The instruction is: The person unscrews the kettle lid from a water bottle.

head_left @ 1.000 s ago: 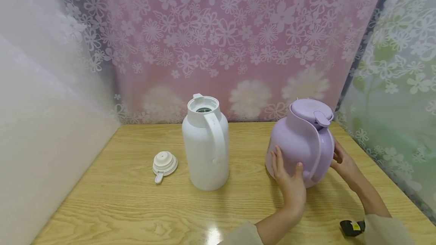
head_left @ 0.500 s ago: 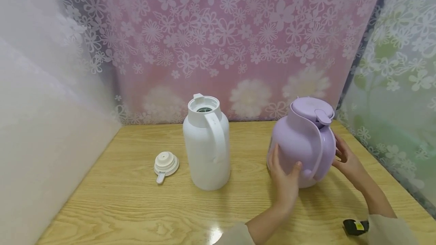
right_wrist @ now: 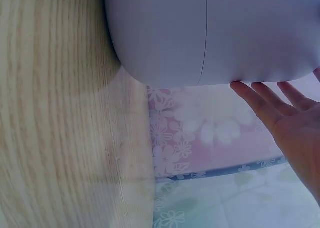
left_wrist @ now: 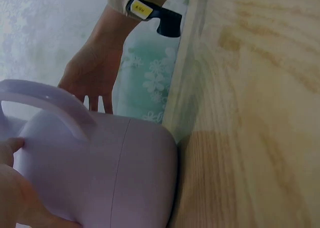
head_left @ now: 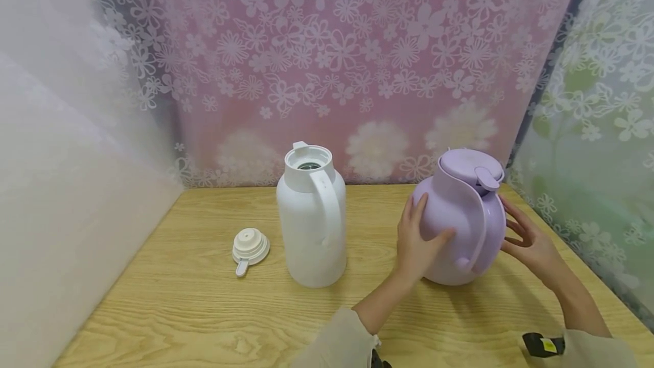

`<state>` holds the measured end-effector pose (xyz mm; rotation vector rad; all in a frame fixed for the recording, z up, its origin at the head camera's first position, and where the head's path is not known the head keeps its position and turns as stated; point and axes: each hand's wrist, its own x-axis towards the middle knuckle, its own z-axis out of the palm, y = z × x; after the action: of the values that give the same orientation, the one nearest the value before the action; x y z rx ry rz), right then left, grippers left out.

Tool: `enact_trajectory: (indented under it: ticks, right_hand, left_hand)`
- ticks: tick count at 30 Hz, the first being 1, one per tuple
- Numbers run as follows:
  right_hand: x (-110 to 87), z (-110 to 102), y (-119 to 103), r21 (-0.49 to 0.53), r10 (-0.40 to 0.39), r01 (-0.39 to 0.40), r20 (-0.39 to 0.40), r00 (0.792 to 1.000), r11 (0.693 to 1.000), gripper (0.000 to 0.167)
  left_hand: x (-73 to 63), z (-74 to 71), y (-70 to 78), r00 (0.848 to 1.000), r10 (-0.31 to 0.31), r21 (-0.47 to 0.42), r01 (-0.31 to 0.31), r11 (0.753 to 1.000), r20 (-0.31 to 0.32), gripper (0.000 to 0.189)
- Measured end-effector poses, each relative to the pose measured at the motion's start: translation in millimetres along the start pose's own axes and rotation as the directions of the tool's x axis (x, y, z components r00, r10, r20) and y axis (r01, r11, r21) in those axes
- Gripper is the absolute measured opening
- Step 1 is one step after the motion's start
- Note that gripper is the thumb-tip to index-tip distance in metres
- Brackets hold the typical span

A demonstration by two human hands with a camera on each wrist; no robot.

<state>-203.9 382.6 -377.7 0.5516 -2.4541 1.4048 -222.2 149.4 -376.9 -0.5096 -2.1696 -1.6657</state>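
A lilac vacuum jug [head_left: 460, 214] stands on the right of the table, its lid [head_left: 471, 166] on and its handle toward the person. My left hand [head_left: 416, 243] rests on the jug's left side, fingers and thumb spread. On the opposite side, the fairly straight fingers of my right hand [head_left: 533, 249] touch the wall; the right wrist view shows the fingertips [right_wrist: 242, 85] against it. At mid-table is a white vacuum jug [head_left: 311, 226], its mouth uncovered. To its left lies a white stopper [head_left: 250, 247] with a small tab.
The wooden table [head_left: 194, 311] meets a pink flowered curtain [head_left: 357, 72] at the back. A pale wall [head_left: 76, 158] borders the left side, and a green flowered curtain [head_left: 603, 186] the right. A black wrist camera mount [head_left: 543, 345] sits by the right sleeve.
My left hand has slid from the lilac jug's lower front up and leftward onto its side. The right hand stays on the far side. The white jug and stopper keep their places.
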Motion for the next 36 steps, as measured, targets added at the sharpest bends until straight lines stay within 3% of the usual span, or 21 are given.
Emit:
enact_trajectory:
  ticks: [4,13,17,21,24,26,28,32,36]
  right_hand:
    - [0.7,-0.3,0.1,0.006,0.004,-0.004,0.001,1.0,1.0,0.08]
    - [1.8,-2.7,-7.6,0.006,-0.049,0.049,0.042,0.998,0.999,0.077]
    - [-1.5,-4.5,-23.6,-0.023,-0.054,0.053,-0.052,0.997,0.998,0.061]
    - [-1.5,-0.8,-44.4,0.159,-0.071,0.1,-0.182,0.981,0.982,0.037]
    - [0.4,2.8,-57.3,0.338,-0.105,0.159,-0.172,0.979,0.928,0.028]
    - [3.8,5.6,-63.8,0.405,-0.129,0.159,-0.1,0.987,0.901,0.031]
    - [9.1,7.7,-67.6,0.512,-0.182,0.143,0.027,0.983,0.847,0.039]
    - [18.9,10.9,-72.0,0.657,-0.275,0.044,0.253,0.928,0.752,0.052]
    - [24.0,10.9,-75.2,0.736,-0.297,-0.068,0.354,0.887,0.674,0.057]
  left_hand:
    - [7.6,-3.1,-1.2,0.998,-0.036,0.028,0.035,0.999,0.059,0.077]
    - [7.7,-2.1,-4.5,1.0,-0.005,0.038,0.004,0.999,0.03,0.077]
    - [7.5,-2.3,-4.0,0.999,-0.004,0.047,0.003,0.999,0.035,0.078]
    - [8.1,-3.3,-4.3,0.998,-0.024,0.048,0.022,0.999,0.051,0.078]
    - [7.9,-3.3,-4.6,0.998,-0.03,0.05,0.027,0.998,0.059,0.078]
    - [8.3,-4.4,-4.8,0.998,-0.023,0.056,0.02,0.998,0.054,0.078]
    - [8.8,-5.2,-5.5,0.999,-0.009,0.063,0.006,0.998,0.046,0.078]
    - [8.6,-5.4,-6.0,0.999,0.023,0.083,-0.026,0.996,0.038,0.078]
    - [7.7,-4.4,-5.5,0.999,0.022,0.092,-0.026,0.995,0.047,0.078]
